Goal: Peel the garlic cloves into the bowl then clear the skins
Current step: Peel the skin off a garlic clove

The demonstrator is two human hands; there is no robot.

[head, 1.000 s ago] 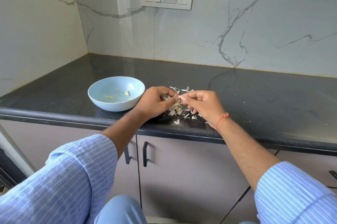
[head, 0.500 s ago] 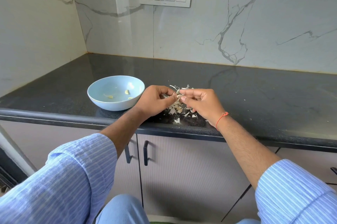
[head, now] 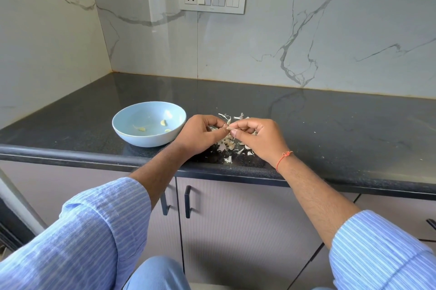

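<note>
Above the dark surface (head: 306, 129), my left hand (head: 200, 135) and right hand (head: 256, 137) pinch a small, light garlic clove (head: 228, 127); its papery skin likely tears easily, so my grip stays at the tips.

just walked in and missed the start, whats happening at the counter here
A person is peeling garlic. The left hand and right hand pinch a small garlic clove between their fingertips, over a pile of skins on the dark counter. The blue bowl to the left already holds a few peeled cloves. The skins are not cleared yet.
</note>
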